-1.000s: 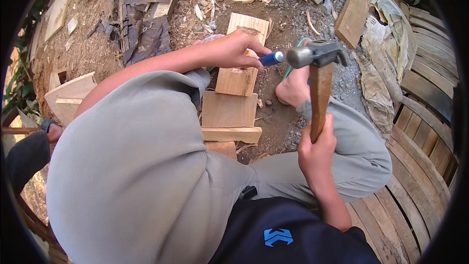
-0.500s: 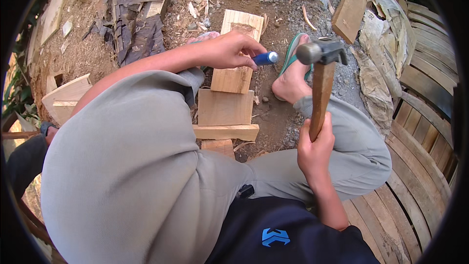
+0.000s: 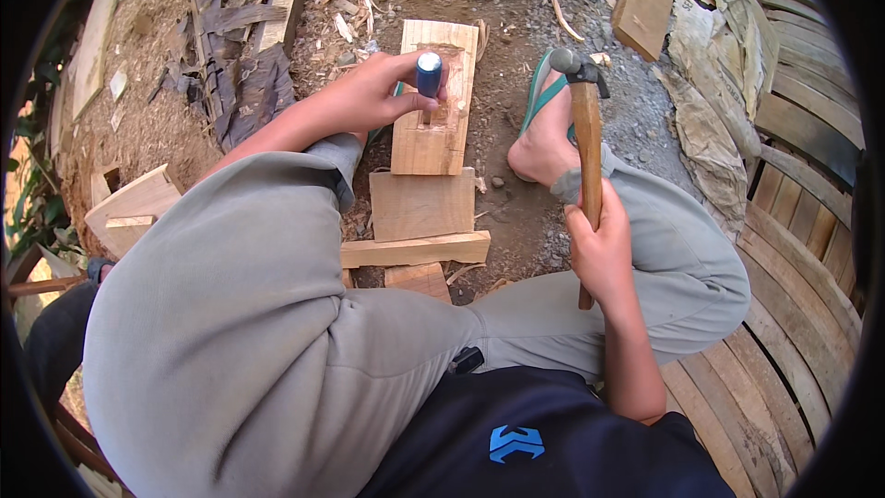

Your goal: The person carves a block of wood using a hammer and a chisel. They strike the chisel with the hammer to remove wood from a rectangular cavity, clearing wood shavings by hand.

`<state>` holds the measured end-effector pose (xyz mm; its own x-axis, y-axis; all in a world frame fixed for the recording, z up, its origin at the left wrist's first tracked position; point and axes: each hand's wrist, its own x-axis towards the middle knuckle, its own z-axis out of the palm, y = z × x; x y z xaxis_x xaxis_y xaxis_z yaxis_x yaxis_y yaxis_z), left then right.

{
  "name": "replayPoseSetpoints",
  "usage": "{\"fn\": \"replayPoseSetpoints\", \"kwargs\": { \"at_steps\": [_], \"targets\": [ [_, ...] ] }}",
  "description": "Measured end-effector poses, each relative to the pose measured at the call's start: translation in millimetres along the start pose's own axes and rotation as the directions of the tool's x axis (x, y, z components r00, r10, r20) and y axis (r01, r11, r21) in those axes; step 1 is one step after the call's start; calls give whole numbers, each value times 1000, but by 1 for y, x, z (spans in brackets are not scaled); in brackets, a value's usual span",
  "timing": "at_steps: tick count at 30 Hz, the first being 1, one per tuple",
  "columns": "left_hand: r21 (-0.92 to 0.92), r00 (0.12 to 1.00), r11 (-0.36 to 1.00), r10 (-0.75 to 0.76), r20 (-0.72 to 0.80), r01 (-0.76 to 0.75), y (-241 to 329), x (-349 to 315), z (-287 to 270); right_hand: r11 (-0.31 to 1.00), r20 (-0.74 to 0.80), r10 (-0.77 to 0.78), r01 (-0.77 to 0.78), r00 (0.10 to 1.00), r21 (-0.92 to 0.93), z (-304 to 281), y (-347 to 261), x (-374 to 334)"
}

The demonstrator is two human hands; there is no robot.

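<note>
Your left grip clasps a chisel at the hollowed block, right grip a hammer, sandal right of the block.

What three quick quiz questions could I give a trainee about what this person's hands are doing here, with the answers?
1. Multiple choice: what does the left hand hold?
A) a sandal
B) a blue-handled tool
C) a plank

2. True or false: the right hand grips the hammer by its wooden handle.

3. Open question: what shows in the top face of the wooden block under the blue-handled tool?

Key:
1. B
2. True
3. A rough hollow
</note>
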<state>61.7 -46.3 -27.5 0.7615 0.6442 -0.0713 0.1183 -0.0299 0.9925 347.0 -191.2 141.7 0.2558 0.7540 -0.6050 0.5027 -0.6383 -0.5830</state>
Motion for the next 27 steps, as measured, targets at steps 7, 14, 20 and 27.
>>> {"fn": "replayPoseSetpoints", "kwargs": {
  "at_steps": [7, 14, 20, 27],
  "targets": [
    [23, 1000, 1000, 19, 7, -19, 2, 6, 3, 1000, 71, 19, -18, 997, -15, 9, 2, -4],
    [-13, 950, 998, 55, -308, -62, 0, -1, -8, 1000, 57, -9, 11, 998, -24, 6, -2, -4],
    [-151, 842, 966, 99, -531, -209, 4, 6, -25, 998, 31, -20, 22, 999, -55, 1, -2, 0],
    [159, 860, 985, 141, -490, -70, -14, -2, -17, 997, 74, 2, 4, 997, -83, 8, -2, -2]
  ]
}}
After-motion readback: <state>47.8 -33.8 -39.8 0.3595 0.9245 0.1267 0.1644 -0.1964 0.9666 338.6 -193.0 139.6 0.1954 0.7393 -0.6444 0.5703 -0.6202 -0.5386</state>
